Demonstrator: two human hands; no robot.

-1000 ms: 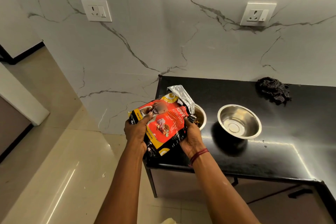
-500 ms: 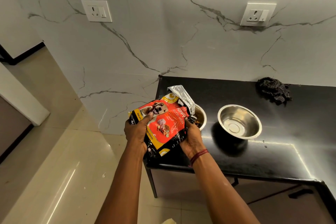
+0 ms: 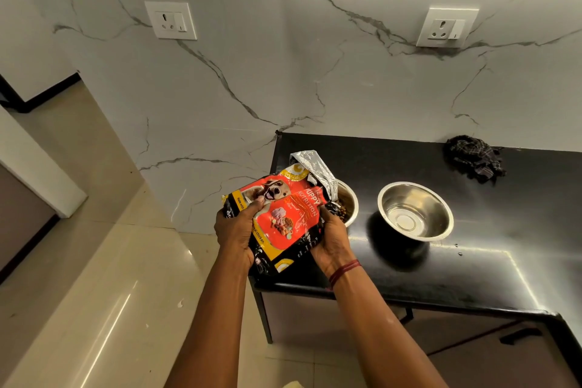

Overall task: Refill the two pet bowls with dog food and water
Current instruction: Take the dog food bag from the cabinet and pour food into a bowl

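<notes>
I see both hands gripping the dog food bag (image 3: 285, 217) — left hand (image 3: 234, 231), right hand (image 3: 330, 241) — tilted over the kibble bowl (image 3: 348, 206); second bowl (image 3: 415, 210) empty.

Two hands, the left hand (image 3: 234, 230) and the right hand (image 3: 330, 239), grip one dog food bag (image 3: 283, 217). Two steel bowls stand on the single black counter (image 3: 472, 261): the kibble bowl (image 3: 350, 200), half hidden behind the bag, and the second bowl (image 3: 415, 210) beside it. The kibble (image 3: 342, 214) pieces are too small and too many to count. Two sockets sit in the one marble wall (image 3: 346, 88), the left socket (image 3: 171, 20) and the right socket (image 3: 447, 28). One dark checked cloth (image 3: 474, 161) lies crumpled at the back. One red thread band (image 3: 345, 271) circles the right wrist.
</notes>
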